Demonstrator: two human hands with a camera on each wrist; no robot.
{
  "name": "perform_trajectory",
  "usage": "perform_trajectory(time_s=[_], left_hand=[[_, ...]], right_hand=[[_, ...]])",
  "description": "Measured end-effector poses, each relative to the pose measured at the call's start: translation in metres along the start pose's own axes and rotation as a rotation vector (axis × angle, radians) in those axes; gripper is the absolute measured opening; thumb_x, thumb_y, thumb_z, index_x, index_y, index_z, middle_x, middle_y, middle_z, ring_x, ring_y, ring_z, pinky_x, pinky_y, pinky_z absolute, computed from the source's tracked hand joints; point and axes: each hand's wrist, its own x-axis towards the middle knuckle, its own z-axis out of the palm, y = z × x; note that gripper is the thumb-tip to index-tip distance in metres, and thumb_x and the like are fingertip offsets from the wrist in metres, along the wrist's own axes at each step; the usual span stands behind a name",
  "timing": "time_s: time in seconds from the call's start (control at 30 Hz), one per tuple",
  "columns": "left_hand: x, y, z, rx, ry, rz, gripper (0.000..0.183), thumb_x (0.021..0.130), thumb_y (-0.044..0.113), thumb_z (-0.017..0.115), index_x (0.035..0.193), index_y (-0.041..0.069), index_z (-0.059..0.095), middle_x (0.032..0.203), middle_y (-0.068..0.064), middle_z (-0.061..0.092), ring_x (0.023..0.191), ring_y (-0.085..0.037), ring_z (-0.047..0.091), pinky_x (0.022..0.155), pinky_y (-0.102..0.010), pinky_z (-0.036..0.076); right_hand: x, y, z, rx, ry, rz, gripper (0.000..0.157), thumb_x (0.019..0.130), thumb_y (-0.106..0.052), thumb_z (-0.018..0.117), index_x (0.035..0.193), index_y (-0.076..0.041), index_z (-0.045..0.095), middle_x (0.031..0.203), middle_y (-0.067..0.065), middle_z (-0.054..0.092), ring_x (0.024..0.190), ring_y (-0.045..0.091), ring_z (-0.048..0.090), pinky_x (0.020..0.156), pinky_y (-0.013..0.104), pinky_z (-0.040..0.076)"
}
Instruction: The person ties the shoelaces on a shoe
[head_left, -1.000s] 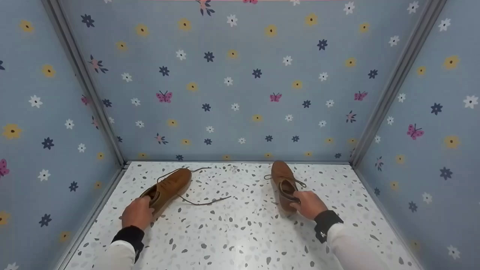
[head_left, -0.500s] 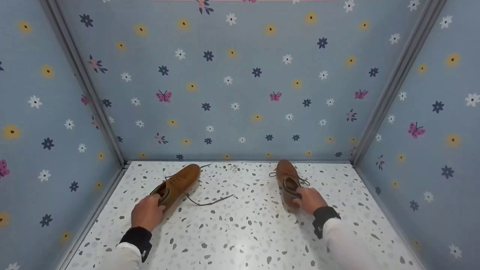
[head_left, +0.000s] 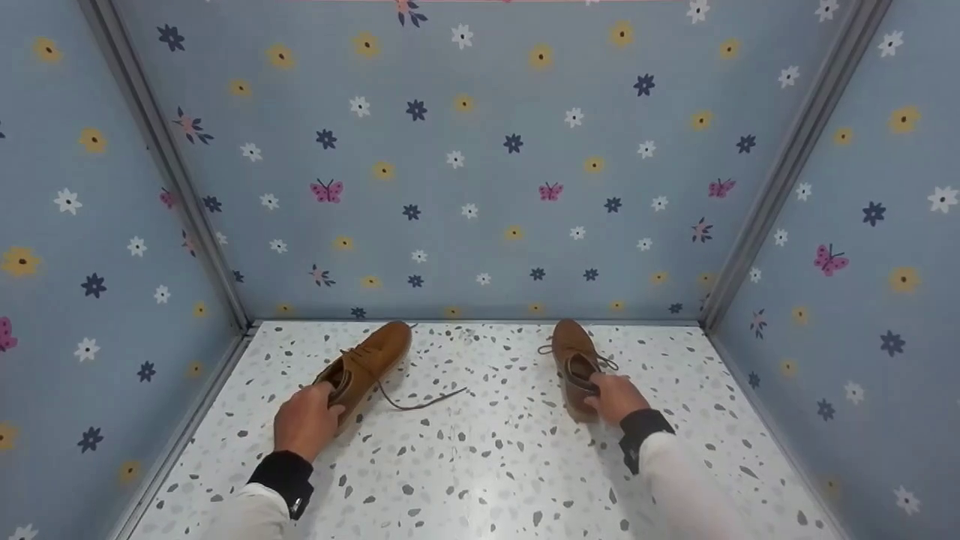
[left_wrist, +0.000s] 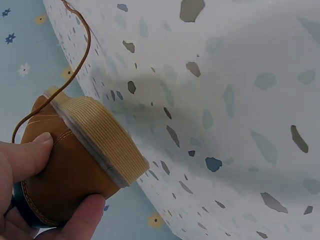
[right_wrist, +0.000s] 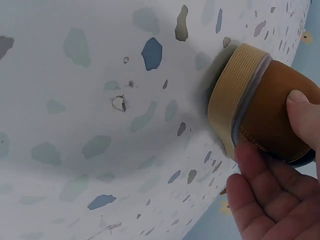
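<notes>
Two brown lace-up shoes are in the head view, toes toward the back panel. My left hand point(head_left: 306, 421) grips the heel collar of the left shoe point(head_left: 382, 351), which points up and to the right. Its lace point(head_left: 424, 406) trails loose over the surface. In the left wrist view, thumb and fingers clasp the left shoe's heel point(left_wrist: 65, 165) above the ribbed tan sole. My right hand point(head_left: 621, 399) pinches the collar of the right shoe point(head_left: 574, 337), whose lace is tied in a bow point(head_left: 609, 363). The right wrist view shows the thumb on the right shoe's heel point(right_wrist: 270, 105).
The speckled white surface point(head_left: 465, 465) lies under both shoes. Blue panels with a flower and butterfly print close it in at the back point(head_left: 480, 187), left point(head_left: 60, 315) and right point(head_left: 862, 322). Grey metal posts stand at the back corners.
My left hand has moved the left shoe to the right and toward the back panel. The right shoe has shifted slightly right, with my right hand still gripping it.
</notes>
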Motion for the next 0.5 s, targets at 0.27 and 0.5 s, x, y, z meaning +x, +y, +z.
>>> perform_trajectory(time_s=[0.27,0.5], left_hand=[[0.001,0.021,-0.003,-0.019,0.008,0.027,0.021,0.087,0.01,0.083,0.102,0.0,0.071,0.095,-0.02,0.075,0.086,-0.037,0.072,0.073,-0.053,0.056],[0.001,0.039,-0.005,-0.039,0.03,0.06,0.022,0.086,0.011,0.084,0.102,0.002,0.073,0.095,-0.019,0.076,0.085,-0.036,0.073,0.073,-0.052,0.057]], right_hand=[[-0.008,-0.02,-0.01,-0.038,0.079,0.025,0.071,0.091,-0.035,0.082,0.149,-0.005,0.053,0.132,0.024,0.07,0.115,0.041,0.071,0.097,0.055,0.057],[-0.006,-0.05,-0.013,-0.152,0.377,-0.152,0.05,0.087,-0.033,0.086,0.123,-0.005,0.065,0.089,0.017,0.074,0.073,0.034,0.072,0.064,0.049,0.059]])
